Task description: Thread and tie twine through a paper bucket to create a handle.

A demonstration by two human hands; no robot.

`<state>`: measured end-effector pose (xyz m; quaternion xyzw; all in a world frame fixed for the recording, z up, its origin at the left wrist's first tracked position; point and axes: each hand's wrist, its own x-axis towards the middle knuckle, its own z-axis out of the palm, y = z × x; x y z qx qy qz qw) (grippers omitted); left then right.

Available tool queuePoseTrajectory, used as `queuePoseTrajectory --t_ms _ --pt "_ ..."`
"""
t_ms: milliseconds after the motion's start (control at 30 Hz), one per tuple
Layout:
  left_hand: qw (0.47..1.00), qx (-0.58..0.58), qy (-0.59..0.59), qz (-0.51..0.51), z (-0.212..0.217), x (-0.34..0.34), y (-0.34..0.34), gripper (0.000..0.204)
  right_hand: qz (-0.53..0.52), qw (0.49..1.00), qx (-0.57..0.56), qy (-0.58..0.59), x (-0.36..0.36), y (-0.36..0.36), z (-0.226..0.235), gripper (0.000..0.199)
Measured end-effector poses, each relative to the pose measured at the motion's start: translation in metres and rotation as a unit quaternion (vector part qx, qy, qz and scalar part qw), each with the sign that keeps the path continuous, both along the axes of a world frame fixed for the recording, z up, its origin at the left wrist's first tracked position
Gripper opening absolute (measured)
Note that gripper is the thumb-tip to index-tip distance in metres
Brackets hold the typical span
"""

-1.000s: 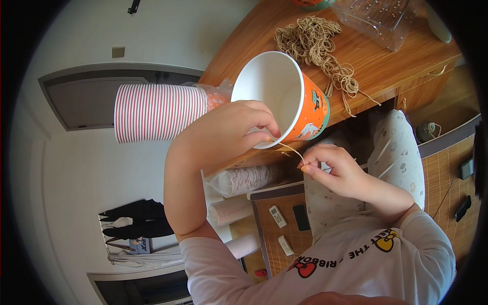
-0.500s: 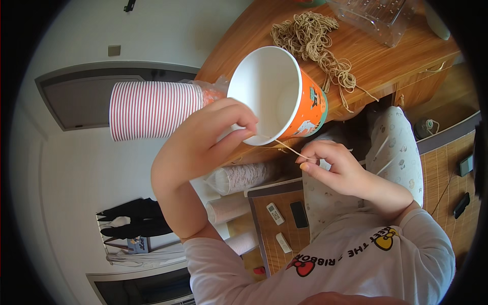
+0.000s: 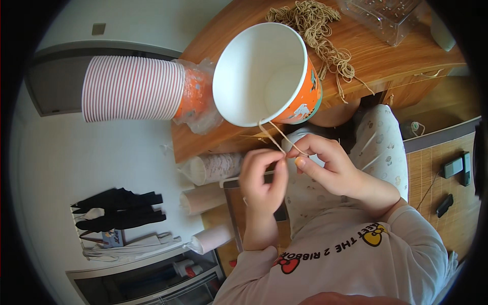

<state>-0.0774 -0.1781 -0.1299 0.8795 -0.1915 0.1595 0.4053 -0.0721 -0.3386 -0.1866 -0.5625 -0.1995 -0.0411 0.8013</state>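
Note:
A large orange paper bucket (image 3: 300, 101) with a white inside lies tilted on the desk, its mouth turned toward me. A thin beige cord (image 3: 272, 135) hangs looped at the bucket's near rim, with two strands running down to my hands. My left hand (image 3: 263, 178) pinches one strand between thumb and fingertips, just below the rim. Close beside it, my right hand (image 3: 328, 162) pinches the other strand, with the fingers curled. The fingertips of both hands nearly meet. Where exactly the cord passes through the bucket's wall is too small to make out.
Left of the bucket lies a long nested stack of paper buckets (image 3: 134, 90), partly in clear plastic. A tangled heap of cord (image 3: 317, 30) and a clear plastic box (image 3: 389, 23) rest on the wooden desk (image 3: 386, 61). Wrapped stacks (image 3: 216, 168) stand below the desk's edge.
My left hand has come down from in front of the bucket's mouth to beside my right hand, drawing out a strand. Two strands now show below the rim. The view has shifted somewhat.

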Motion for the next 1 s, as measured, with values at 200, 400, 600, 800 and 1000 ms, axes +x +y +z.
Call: queuePoseTrajectory --t_ms 200,400,600,800,1000 --pt "0.998 -0.042 0.038 0.001 -0.039 0.02 -0.006 0.018 -0.052 0.997 -0.036 -0.032 0.0 0.003 0.002 0.012" --pt "0.995 -0.093 0.022 0.025 -0.027 0.021 0.002 0.028 -0.06 0.997 -0.039 0.013 0.001 -0.004 0.004 0.012" --pt "0.994 -0.099 0.039 0.003 -0.015 0.022 -0.012 0.026 -0.076 0.996 -0.043 0.027 0.008 -0.013 0.001 0.011" --pt "0.995 -0.09 0.046 -0.012 -0.022 0.031 -0.022 0.021 -0.085 0.994 -0.075 0.009 0.013 -0.02 0.003 0.014" --pt "0.996 -0.075 0.039 -0.001 -0.03 0.032 -0.027 0.011 -0.122 0.986 -0.111 -0.015 0.014 -0.022 0.0 0.017"
